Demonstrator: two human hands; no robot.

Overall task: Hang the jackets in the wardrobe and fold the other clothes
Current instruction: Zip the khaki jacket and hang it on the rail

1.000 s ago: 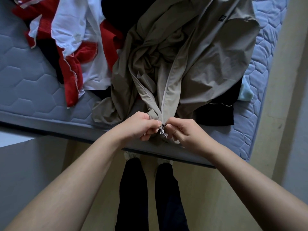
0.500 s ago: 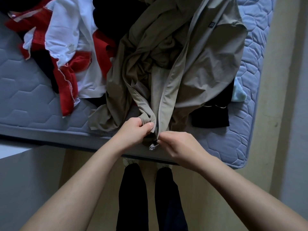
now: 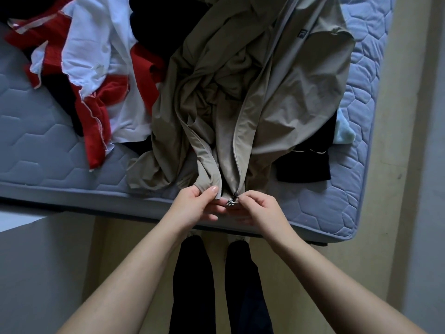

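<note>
– While the beige jacket point(image 3: 277, 104) lies spread on the mattress point(image 3: 48, 131), how is it entered?
– Item one: jacket, thin woven shell, front unzipped. Body lies beyond both hands; hem reaches the mattress edge directly under them.
– Hands?
– Left hand point(image 3: 195, 206): closed narrow, thumb on top, pinching the bottom corner of one front panel. Right hand point(image 3: 262, 208): fingers curled, pinching the other panel's bottom end at the metal zip pull point(image 3: 231, 201). The two hands almost touch.
– Handling?
– Judged light, soft, no stiffness, somewhat slick. It likely sags and bunches wherever unsupported. The zip ends need a firm fingertip pinch close to the metal, fabric kept taut. For hanging, collar and shoulders look the better hold; both lie far beyond the hands, and the collar cannot be made out.
– Neighbours?
– Red and white clothes point(image 3: 91, 68) beyond and outside the left hand, touching the jacket's side. Black garment point(image 3: 305, 165) just beyond the right hand, partly under the jacket. Pale blue cloth point(image 3: 344, 131) further out on that side. Lifting the jacket may drag any of these.
– Edges and room?
– Mattress edge under the hands; its corner outside the right hand. Bare floor point(image 3: 325, 273) below the wrists. Wall point(image 3: 428, 165) close outside the right hand, so the gap there is tight. Open room is toward the body and upward.
</note>
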